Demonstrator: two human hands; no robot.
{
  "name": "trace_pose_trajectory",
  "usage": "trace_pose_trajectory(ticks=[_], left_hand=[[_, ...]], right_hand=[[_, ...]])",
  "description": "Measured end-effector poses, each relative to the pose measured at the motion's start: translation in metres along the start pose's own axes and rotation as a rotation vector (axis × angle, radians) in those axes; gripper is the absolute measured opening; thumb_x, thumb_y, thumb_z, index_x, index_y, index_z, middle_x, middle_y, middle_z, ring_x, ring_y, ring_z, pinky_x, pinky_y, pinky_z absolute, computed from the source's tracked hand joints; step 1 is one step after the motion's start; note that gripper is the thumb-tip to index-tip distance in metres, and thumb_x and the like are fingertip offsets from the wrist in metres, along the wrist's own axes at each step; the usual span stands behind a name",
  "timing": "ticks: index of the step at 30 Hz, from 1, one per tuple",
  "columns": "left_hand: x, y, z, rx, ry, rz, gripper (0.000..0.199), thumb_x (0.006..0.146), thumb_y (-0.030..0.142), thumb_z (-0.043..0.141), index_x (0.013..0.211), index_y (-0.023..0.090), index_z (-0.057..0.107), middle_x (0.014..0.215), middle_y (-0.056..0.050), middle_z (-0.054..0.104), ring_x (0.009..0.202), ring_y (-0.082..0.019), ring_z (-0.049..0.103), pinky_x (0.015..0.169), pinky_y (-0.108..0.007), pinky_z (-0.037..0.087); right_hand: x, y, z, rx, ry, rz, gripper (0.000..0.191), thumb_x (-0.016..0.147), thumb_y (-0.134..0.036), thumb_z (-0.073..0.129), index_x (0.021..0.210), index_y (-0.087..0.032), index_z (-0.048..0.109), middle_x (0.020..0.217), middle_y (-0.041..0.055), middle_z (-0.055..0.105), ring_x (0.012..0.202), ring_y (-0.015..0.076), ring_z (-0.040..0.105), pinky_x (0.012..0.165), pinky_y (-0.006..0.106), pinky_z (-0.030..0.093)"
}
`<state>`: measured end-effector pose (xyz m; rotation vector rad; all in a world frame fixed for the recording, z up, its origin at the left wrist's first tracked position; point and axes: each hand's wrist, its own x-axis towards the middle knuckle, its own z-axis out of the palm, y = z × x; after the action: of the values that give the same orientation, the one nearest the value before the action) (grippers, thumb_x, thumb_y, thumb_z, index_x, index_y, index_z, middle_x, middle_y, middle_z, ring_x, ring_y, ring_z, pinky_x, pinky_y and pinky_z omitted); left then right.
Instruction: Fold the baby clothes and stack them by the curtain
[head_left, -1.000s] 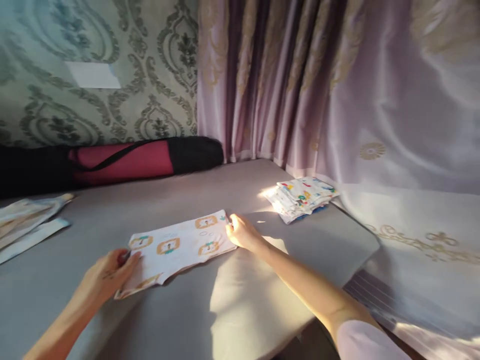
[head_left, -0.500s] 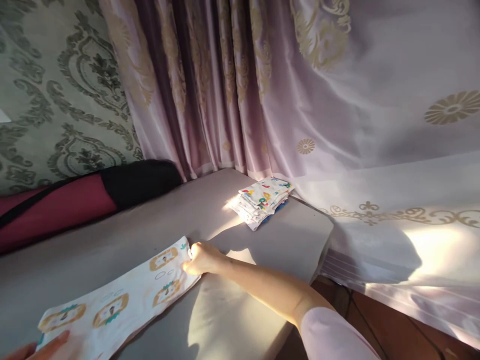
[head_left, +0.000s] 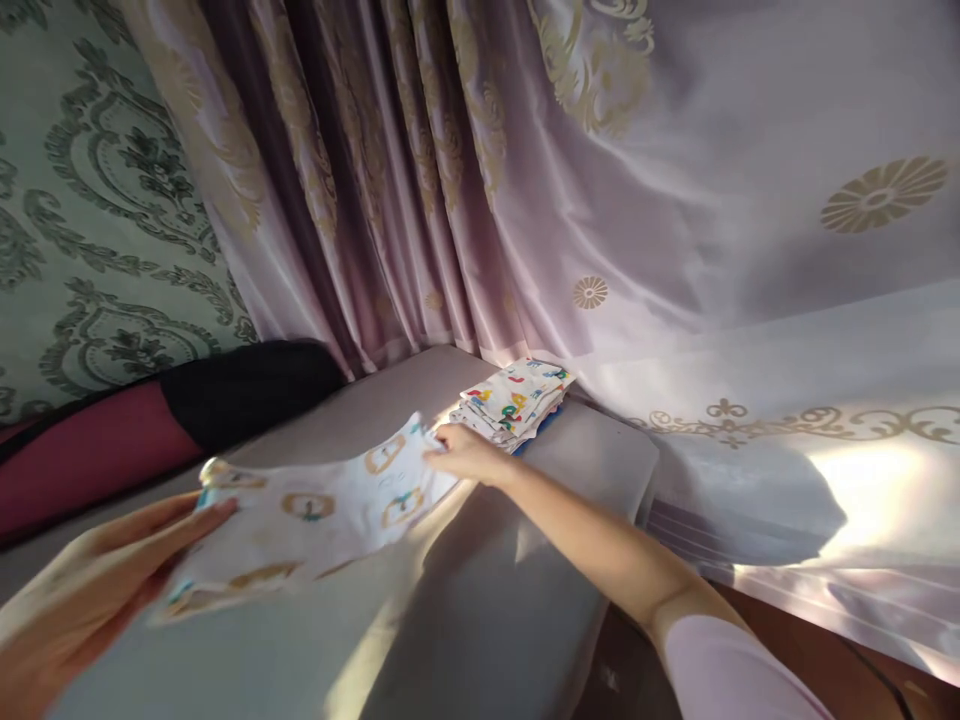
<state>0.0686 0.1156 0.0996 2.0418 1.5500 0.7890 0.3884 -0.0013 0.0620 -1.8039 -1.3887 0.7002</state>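
A white cloth with tan lion-like faces (head_left: pixel 341 515) stretches between my two hands, raised off the grey padded surface and sagging in the middle. My left hand (head_left: pixel 139 555) is closed on its left end, thumb on top and the other fingers largely hidden. At the far right corner, my right hand (head_left: pixel 469 455) pinches the cloth edge. Just behind my right hand lies a stack of folded cloths (head_left: pixel 517 390), white with colourful prints on top. A bit of blue shows at the bottom of the stack.
Beneath the cloth is a grey padded surface (head_left: pixel 300 650), with sunlit patches. A long black and maroon bag (head_left: pixel 255 395) lies along the patterned wall. Pink and white curtains (head_left: pixel 615 200) hang behind the stack and down the right side.
Both hands have lifted the lion-print cloth off the surface. It has moved up and to the right, closer to the stack. The camera view has shifted slightly.
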Motion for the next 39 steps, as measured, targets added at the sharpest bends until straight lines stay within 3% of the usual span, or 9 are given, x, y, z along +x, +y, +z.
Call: trace_pose_trajectory(ticks=[3, 6, 9, 12, 16, 20, 26, 33, 39], left_hand=[[0.024, 0.054, 0.045, -0.56, -0.313, -0.245, 0.045, 0.053, 0.055, 0.082, 0.086, 0.024, 0.077, 0.085, -0.001, 0.078, 0.07, -0.021, 0.071, 0.06, -0.031, 0.061], [0.032, 0.11, 0.093, -0.901, -0.426, -0.272, 0.032, 0.062, 0.021, 0.083, 0.091, 0.013, 0.072, 0.078, -0.005, 0.075, 0.055, -0.012, 0.066, 0.051, -0.022, 0.057], [0.036, 0.154, 0.141, -1.109, -0.495, -0.233, 0.023, 0.07, 0.012, 0.076, 0.092, 0.009, 0.068, 0.07, -0.005, 0.072, 0.051, -0.012, 0.065, 0.051, -0.023, 0.058], [0.041, 0.181, 0.187, -1.244, -0.471, -0.245, 0.016, 0.074, 0.009, 0.071, 0.089, 0.011, 0.065, 0.067, -0.002, 0.069, 0.05, -0.011, 0.064, 0.052, -0.022, 0.057], [0.044, 0.195, 0.236, -1.319, -0.458, -0.308, 0.022, 0.075, 0.009, 0.07, 0.095, 0.014, 0.064, 0.064, 0.003, 0.066, 0.045, -0.008, 0.059, 0.057, -0.024, 0.057], [0.039, 0.195, 0.261, -1.387, -0.504, -0.301, 0.029, 0.076, 0.011, 0.071, 0.104, 0.016, 0.063, 0.065, 0.004, 0.065, 0.048, -0.008, 0.06, 0.064, -0.025, 0.057], [0.032, 0.187, 0.274, -1.451, -0.514, -0.35, 0.036, 0.074, 0.014, 0.075, 0.107, 0.018, 0.061, 0.075, 0.001, 0.069, 0.057, -0.011, 0.066, 0.068, -0.027, 0.058], [0.019, 0.178, 0.289, -1.344, -0.568, -0.471, 0.029, 0.079, 0.008, 0.07, 0.105, 0.016, 0.057, 0.071, 0.0, 0.069, 0.05, -0.01, 0.065, 0.053, -0.022, 0.058], [0.018, 0.173, 0.29, -1.315, -0.592, -0.455, 0.025, 0.08, 0.004, 0.068, 0.1, 0.013, 0.055, 0.07, -0.003, 0.069, 0.053, -0.013, 0.067, 0.055, -0.026, 0.06]], right_hand=[[0.008, 0.014, -0.064, 0.236, 0.099, 0.153, 0.007, 0.081, -0.018, 0.06, 0.086, -0.016, 0.064, 0.063, -0.004, 0.059, 0.056, 0.0103, 0.056, 0.051, 0.019, 0.043], [0.02, 0.026, -0.13, 0.339, 0.183, 0.33, 0.006, 0.082, -0.015, 0.062, 0.088, -0.015, 0.064, 0.065, -0.0004, 0.065, 0.058, 0.0137, 0.061, 0.053, 0.024, 0.052], [0.034, 0.036, -0.181, 0.239, 0.267, 0.433, 0.011, 0.078, -0.004, 0.061, 0.082, -0.013, 0.064, 0.066, 0.0013, 0.067, 0.06, 0.0132, 0.064, 0.059, 0.025, 0.056], [0.048, 0.048, -0.209, 0.145, 0.353, 0.475, 0.018, 0.074, 0.003, 0.06, 0.083, -0.012, 0.066, 0.063, 0.0006, 0.065, 0.059, 0.0126, 0.064, 0.062, 0.024, 0.056], [0.07, 0.074, -0.216, -0.036, 0.436, 0.521, 0.027, 0.074, 0.004, 0.06, 0.092, -0.012, 0.071, 0.065, 0.0028, 0.068, 0.066, 0.0165, 0.067, 0.064, 0.025, 0.055], [0.089, 0.103, -0.217, -0.246, 0.471, 0.516, 0.028, 0.074, -0.002, 0.065, 0.096, -0.015, 0.076, 0.082, 0.007, 0.074, 0.082, 0.0226, 0.071, 0.071, 0.026, 0.053], [0.094, 0.126, -0.234, -0.491, 0.546, 0.442, 0.042, 0.075, -0.005, 0.063, 0.114, -0.02, 0.073, 0.118, 0.0068, 0.07, 0.107, 0.0217, 0.065, 0.085, 0.022, 0.048], [0.087, 0.143, -0.226, -0.657, 0.554, 0.47, 0.047, 0.083, -0.007, 0.054, 0.124, -0.027, 0.067, 0.126, 0.0031, 0.067, 0.115, 0.0214, 0.061, 0.093, 0.026, 0.046], [0.077, 0.15, -0.215, -0.758, 0.519, 0.506, 0.045, 0.091, -0.012, 0.047, 0.13, -0.028, 0.062, 0.126, 0.0069, 0.066, 0.116, 0.0228, 0.061, 0.095, 0.031, 0.045]])
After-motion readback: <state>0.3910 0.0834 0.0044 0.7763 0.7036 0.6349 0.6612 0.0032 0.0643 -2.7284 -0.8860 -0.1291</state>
